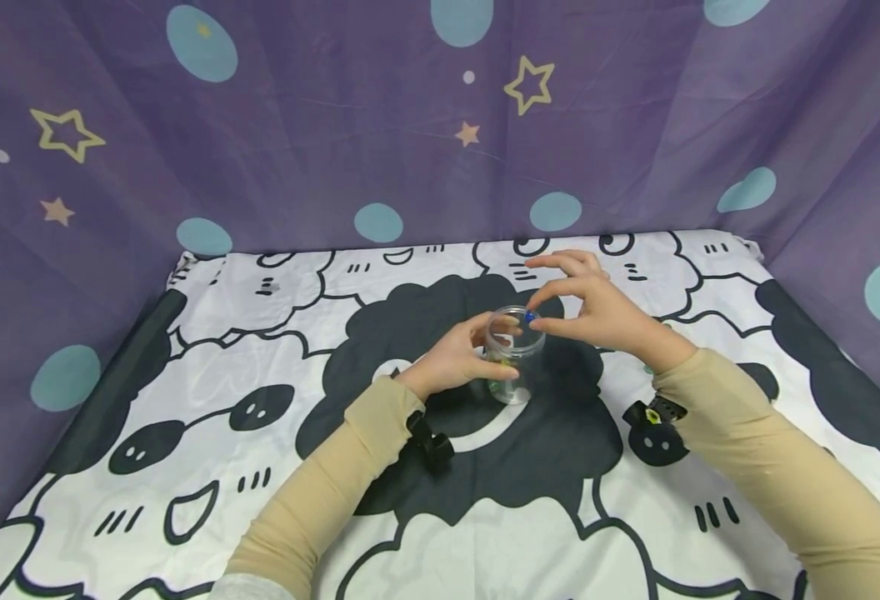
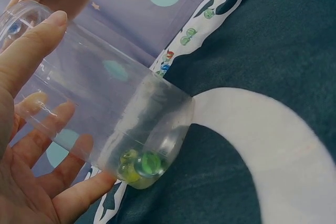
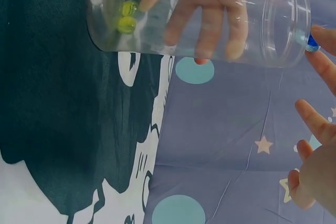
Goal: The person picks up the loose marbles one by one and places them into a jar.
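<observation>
A clear plastic jar (image 1: 516, 367) with an open top stands on the dark patch of the cloth. My left hand (image 1: 461, 358) grips it from the left, thumb in front and fingers behind. Inside, at the bottom, lie a green marble (image 2: 149, 163) and yellow marbles (image 3: 127, 24). At the jar's mouth my right hand (image 1: 586, 304) pinches a blue marble (image 1: 530, 317) between thumb and index finger. In the right wrist view this blue marble (image 3: 312, 43) is right at the rim; the other fingers are spread away from it.
Several loose marbles, among them green ones (image 2: 189, 36) and a red-orange one (image 2: 169, 55), lie on the cloth beyond the jar, partly behind the right forearm in the head view. A purple curtain (image 1: 380, 125) hangs behind the cloth-covered table (image 1: 260, 533).
</observation>
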`<state>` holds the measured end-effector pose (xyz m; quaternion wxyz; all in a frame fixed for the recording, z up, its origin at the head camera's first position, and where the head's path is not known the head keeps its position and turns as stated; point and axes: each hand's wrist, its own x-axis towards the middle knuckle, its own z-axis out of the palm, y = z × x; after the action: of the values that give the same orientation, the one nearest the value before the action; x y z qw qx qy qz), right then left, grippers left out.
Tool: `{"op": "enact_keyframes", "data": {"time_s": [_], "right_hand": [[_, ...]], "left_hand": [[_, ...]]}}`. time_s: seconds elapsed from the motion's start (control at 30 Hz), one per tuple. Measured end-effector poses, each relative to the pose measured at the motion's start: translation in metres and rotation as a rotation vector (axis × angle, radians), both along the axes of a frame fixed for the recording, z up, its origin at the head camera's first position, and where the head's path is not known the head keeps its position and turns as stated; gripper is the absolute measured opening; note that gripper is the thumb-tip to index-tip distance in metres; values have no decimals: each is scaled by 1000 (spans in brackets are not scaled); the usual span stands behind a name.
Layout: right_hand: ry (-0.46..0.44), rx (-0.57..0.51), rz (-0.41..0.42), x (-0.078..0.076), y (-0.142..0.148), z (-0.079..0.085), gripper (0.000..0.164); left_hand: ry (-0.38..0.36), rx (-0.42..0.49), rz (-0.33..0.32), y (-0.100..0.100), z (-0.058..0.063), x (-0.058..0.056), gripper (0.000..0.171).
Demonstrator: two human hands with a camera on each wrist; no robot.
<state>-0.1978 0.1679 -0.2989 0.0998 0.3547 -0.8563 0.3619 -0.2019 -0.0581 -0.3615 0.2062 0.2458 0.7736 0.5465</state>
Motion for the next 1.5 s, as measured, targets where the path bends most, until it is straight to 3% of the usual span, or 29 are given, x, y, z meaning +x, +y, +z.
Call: {"op": "enact_keyframes", "data": {"time_s": [0.57,0.9,1.5], "right_hand": [[-21,31,-17,2,3,0,12],[-12,37,-39,2,19,5,15],[-86,57,-117,3,50,8,14]], "left_hand": [[1,1,-13,1,0,1,70],[-7,14,-2,1,1,0,67],[11,20,2,0,0,0,66]]}}
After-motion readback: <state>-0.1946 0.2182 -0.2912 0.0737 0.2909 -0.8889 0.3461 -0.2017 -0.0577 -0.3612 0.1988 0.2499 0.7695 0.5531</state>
